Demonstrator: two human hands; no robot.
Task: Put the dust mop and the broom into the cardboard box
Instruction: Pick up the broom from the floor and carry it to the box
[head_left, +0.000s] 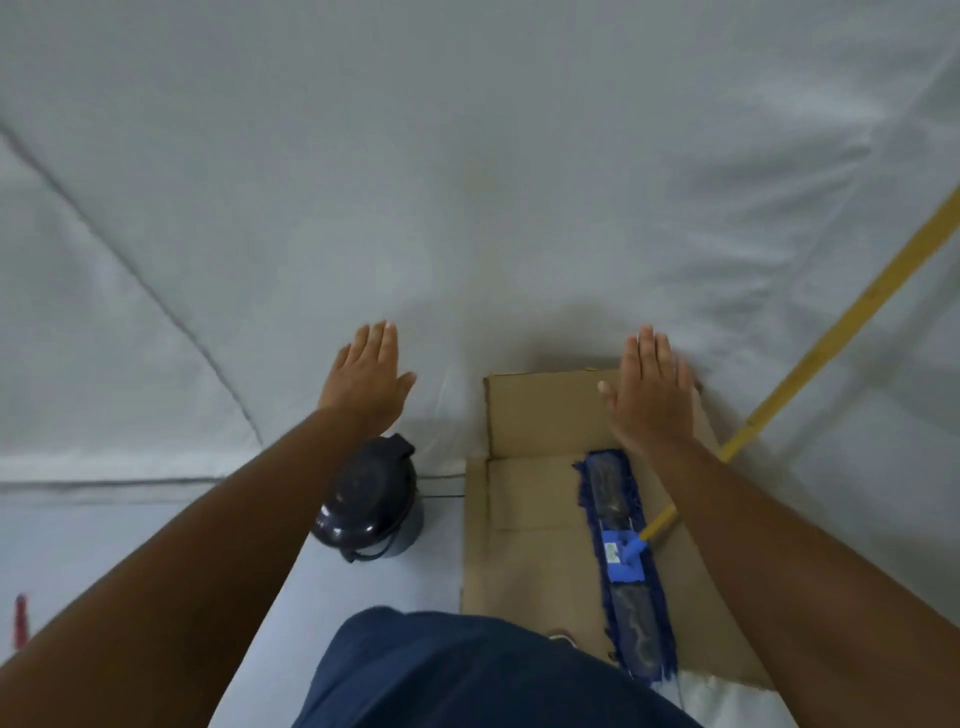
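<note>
A brown cardboard box (524, 525) lies on the floor at lower centre right. The dust mop (626, 561), with a dark blue fringed head and a blue bracket, rests lengthwise in the box. Its yellow handle (852, 322) rises to the upper right, passing behind my right forearm. My right hand (652, 395) hovers flat above the box's far flap, fingers spread, holding nothing. My left hand (369, 382) is stretched out flat to the left of the box, also holding nothing. I see no broom.
A dark round lidded bin (371, 501) stands just left of the box, under my left forearm. White sheeting (467, 182) covers the floor and the wall ahead. A small red object (21, 618) sits at the far left edge. My dark blue clothing (467, 675) fills the bottom centre.
</note>
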